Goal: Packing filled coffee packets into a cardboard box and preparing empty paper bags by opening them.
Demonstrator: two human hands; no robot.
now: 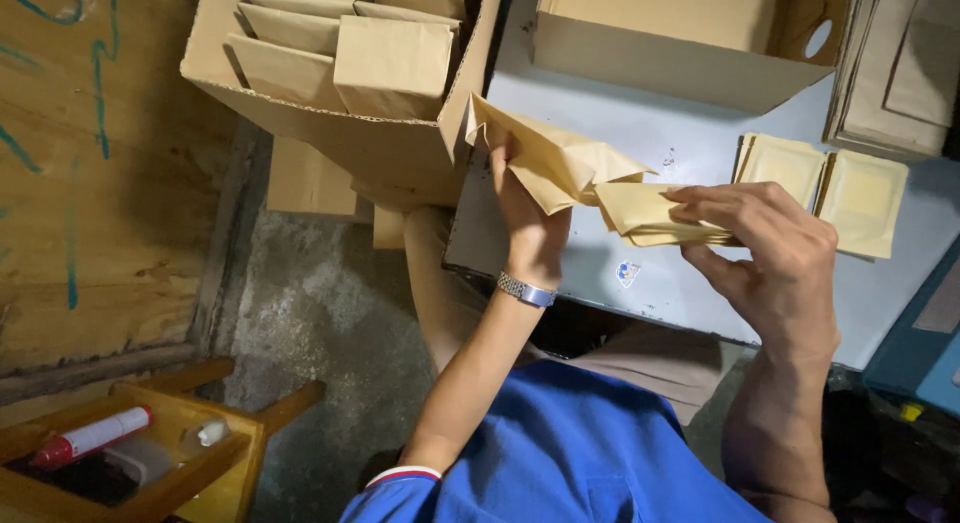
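Note:
My left hand point(528, 223) holds a folded tan paper envelope point(550, 158) by its lower edge, lifted near the corner of a cardboard box. My right hand point(770, 248) pinches a small stack of tan envelopes point(640, 215) just to the right of it, over the grey-blue table point(680, 133). The two bundles nearly touch. A metal watch band point(526, 290) sits on my left wrist, and my blue shirt point(570, 453) shows below.
A cardboard box point(400, 158) full of upright tan envelopes stands at top left. Another open box point(690, 53) sits at the table's back. Two flat envelopes point(860, 198) lie on the right. A wooden tray point(190, 453) with a red-capped tube point(90, 436) is bottom left.

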